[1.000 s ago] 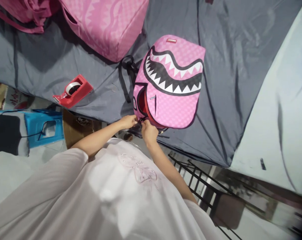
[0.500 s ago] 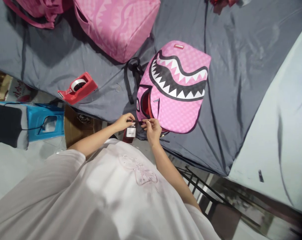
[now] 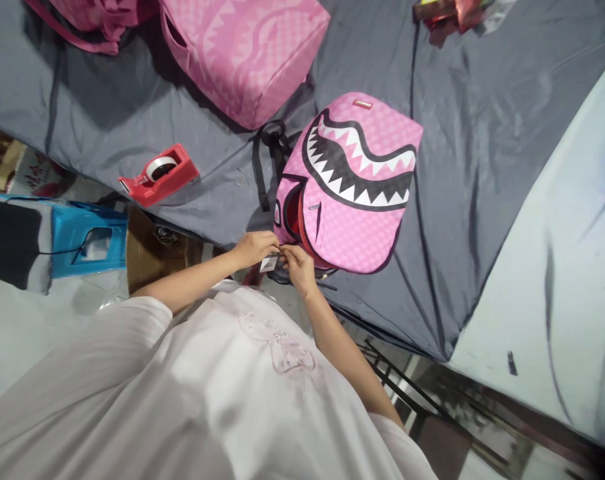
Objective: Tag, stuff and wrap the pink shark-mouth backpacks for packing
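Observation:
A pink backpack [image 3: 342, 240] with a black-and-white shark-mouth print lies on the grey cloth near its front edge. One of its pockets gapes and shows a red lining. At its lower left corner my left hand [image 3: 256, 249] and my right hand [image 3: 299, 267] meet, fingertips pinched together on a thin dark cord. From that cord hangs a hang tag [image 3: 269, 263] with a white printed label, below my left fingers. The exact grip on the cord is partly hidden by the fingers.
A red tape dispenser [image 3: 168, 175] stands left on the grey cloth [image 3: 457, 220]. Behind it lie a second pink backpack [image 3: 252, 60] and part of another pink bag [image 3: 97, 23]. Red wrappers [image 3: 452, 19] sit at the back. Below left are a cardboard box [image 3: 145, 250] and blue stool [image 3: 89, 240].
My hands have come closer together, the left moving right to meet the right. The tag has shifted and tilted. The view has moved slightly, too.

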Action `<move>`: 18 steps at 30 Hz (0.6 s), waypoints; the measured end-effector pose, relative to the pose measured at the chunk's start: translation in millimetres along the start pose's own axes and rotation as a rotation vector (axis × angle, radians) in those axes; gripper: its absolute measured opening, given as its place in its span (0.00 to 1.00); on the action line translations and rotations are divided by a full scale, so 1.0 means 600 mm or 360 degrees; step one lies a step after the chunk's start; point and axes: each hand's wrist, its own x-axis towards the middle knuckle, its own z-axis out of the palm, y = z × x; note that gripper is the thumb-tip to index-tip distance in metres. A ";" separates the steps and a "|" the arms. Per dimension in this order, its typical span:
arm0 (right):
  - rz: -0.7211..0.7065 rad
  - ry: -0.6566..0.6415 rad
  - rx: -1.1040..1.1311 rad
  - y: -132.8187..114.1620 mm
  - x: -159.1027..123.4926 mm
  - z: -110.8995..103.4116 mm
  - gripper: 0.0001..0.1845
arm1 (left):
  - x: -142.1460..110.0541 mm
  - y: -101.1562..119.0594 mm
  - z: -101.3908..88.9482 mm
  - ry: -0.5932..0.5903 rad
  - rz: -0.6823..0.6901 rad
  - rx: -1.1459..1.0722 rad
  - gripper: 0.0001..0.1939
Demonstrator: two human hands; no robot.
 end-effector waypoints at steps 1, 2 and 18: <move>0.0017 -0.0003 0.0014 0.001 0.000 -0.002 0.22 | 0.003 -0.001 0.000 -0.0024 -0.0047 -0.0101 0.04; 0.0034 -0.0003 0.0027 0.001 0.001 -0.003 0.22 | 0.006 -0.002 -0.001 -0.0016 -0.0092 -0.0160 0.04; 0.0131 -0.0014 0.0073 -0.004 -0.003 -0.006 0.16 | 0.016 0.019 0.002 0.0059 0.0007 -0.0120 0.06</move>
